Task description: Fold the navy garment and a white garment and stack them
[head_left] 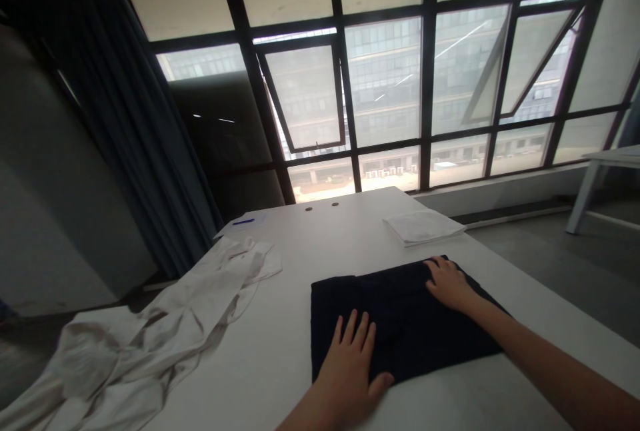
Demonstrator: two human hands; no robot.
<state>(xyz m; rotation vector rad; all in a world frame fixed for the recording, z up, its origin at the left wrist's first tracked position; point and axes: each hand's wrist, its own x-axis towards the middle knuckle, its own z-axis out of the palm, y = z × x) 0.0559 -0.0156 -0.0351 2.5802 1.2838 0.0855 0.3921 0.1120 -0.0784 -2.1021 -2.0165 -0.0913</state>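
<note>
A dark navy or black piece of cloth (415, 324), folded into a flat rectangle, lies on the white table (280, 351). My left hand (350, 364) rests palm down on its near left part, fingers stretched out and a little apart, the thumb to the right. Near the far right edge of the cloth, my right hand (450, 282) lies flat with its fingers spread. Neither hand grips anything. What kind of garment or fabric it is does not show.
A crumpled off-white cloth (185, 318) spreads along the table's left side. Folded white fabric (423, 226) lies at the far right. A blue pen (243, 222) rests on paper at the far left. Another table (590, 184) stands at right, by the windows.
</note>
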